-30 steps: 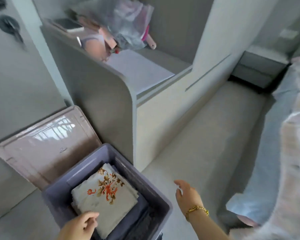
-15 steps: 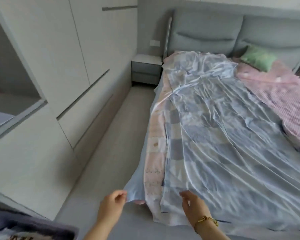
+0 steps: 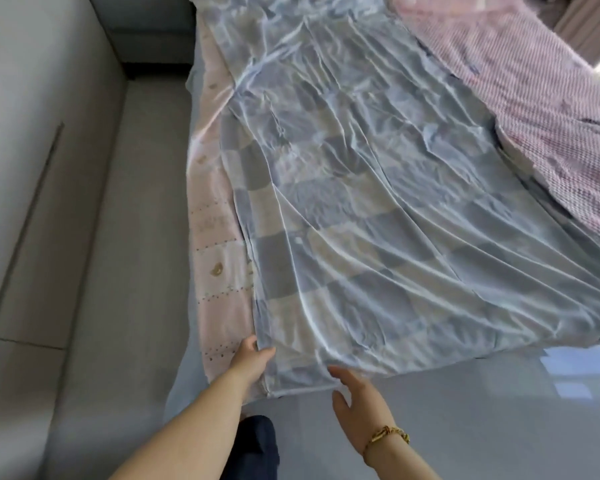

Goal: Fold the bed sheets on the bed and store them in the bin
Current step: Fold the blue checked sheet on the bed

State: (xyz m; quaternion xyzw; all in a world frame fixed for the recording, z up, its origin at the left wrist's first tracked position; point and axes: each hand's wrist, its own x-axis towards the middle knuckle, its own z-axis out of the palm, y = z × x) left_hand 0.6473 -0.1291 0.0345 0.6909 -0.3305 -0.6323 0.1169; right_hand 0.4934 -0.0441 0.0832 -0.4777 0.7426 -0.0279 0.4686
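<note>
Pale flooring (image 3: 118, 237) runs along the left side of the room, with flat off-white cupboard fronts (image 3: 21, 168) beyond it and the bed (image 3: 193, 81) filling the rest of what I can see. Spread over the bed, lying lengthwise from the near end to the far end, is the blue checked sheet (image 3: 378, 202). It is thin and slightly glossy, patterned in soft blue and cream squares, and creased all over with long wrinkles that fan out from the near left corner. That near corner hangs just over the end of the bed.

Under it, showing as a strip along the left edge, lies a pink sheet (image 3: 215, 237) with dotted lines and small printed figures. Off to the right, touching the blue sheet's far side, is a pink striped blanket (image 3: 534, 98), bunched up.

The person stands at the near end. The left hand (image 3: 252, 356) is at the blue sheet's left edge, just above the corner, fingers closed on the fabric. The right hand (image 3: 357, 403), with a gold bracelet (image 3: 388, 436) at the wrist, is spread, fingers relaxed and straight, its fingertips just touching the hem beside the same corner, grasping nothing. A dark trouser leg (image 3: 257, 445) shows between the forearms.
</note>
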